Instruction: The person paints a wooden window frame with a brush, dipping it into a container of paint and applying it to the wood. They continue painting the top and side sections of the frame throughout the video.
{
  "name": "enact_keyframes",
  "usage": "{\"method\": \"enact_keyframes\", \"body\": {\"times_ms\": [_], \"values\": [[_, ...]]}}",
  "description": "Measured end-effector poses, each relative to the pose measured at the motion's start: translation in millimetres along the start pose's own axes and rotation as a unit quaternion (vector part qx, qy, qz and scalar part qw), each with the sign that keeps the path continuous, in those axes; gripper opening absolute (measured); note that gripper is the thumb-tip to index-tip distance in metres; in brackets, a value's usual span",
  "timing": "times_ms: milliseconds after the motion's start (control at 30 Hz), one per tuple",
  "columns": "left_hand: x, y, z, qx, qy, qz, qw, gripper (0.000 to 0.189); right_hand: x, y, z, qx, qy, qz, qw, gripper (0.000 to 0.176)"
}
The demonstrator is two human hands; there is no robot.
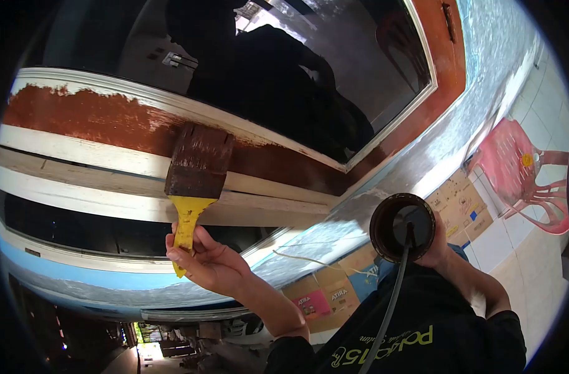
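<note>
My left hand [212, 262] is closed around the yellow handle of a wide paintbrush [200, 163]. The brush points upward, and its dark brown-stained bristles lie against a wooden frame rail [91, 115] below the dark glass. Red-brown paint covers much of that rail, with a ragged edge against pale wood. My right hand [435, 246] grips the side of a round dark container [401, 228], seen from above; its inside is dark and its contents are hard to make out. A grey cable [391, 305] passes up in front of it.
Dark glass [265, 81] reflects a person's silhouette. Pale slats [78, 187] run below the painted rail. A blue-grey wall [484, 68] borders the frame. Flattened cardboard [340, 293] lies on the tiled floor [521, 249], and a pink plastic chair [506, 156] is at right.
</note>
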State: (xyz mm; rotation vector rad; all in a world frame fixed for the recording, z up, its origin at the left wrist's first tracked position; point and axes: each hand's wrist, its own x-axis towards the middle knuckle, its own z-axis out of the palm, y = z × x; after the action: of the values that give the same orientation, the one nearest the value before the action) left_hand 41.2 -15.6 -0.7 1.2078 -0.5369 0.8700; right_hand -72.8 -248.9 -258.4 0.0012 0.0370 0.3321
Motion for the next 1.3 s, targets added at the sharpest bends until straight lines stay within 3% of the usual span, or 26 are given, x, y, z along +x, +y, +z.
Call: {"method": "enact_keyframes", "body": {"times_ms": [267, 667, 1000, 1100, 1300], "values": [[-0.6, -8.3, -0.4, 0.019, 0.013, -0.003, 1.0, 0.042, 1.9, -3.3, 4.8, 0.0, 0.053, -0.004, 0.999, 0.069], [1.1, -4.9, -1.5, 0.068, 0.053, 0.03, 0.996, 0.046, 7.4, -7.0, 9.1, 0.002, 0.057, -0.028, 0.998, 0.067], [2.8, -7.7, -1.3, 0.033, 0.011, 0.02, 0.999, 0.044, 9.0, -6.6, 8.5, -0.003, 0.042, -0.022, 0.999, 0.066], [1.8, -5.1, -7.5, 0.077, 0.045, 0.034, 0.995, 0.043, 10.3, -6.7, 2.6, -0.005, 0.047, -0.025, 0.999, 0.067], [1.9, -2.7, -11.4, 0.043, 0.026, 0.038, 0.998, 0.044, 11.0, -6.1, 3.9, 0.003, 0.051, -0.023, 0.998, 0.066]]}}
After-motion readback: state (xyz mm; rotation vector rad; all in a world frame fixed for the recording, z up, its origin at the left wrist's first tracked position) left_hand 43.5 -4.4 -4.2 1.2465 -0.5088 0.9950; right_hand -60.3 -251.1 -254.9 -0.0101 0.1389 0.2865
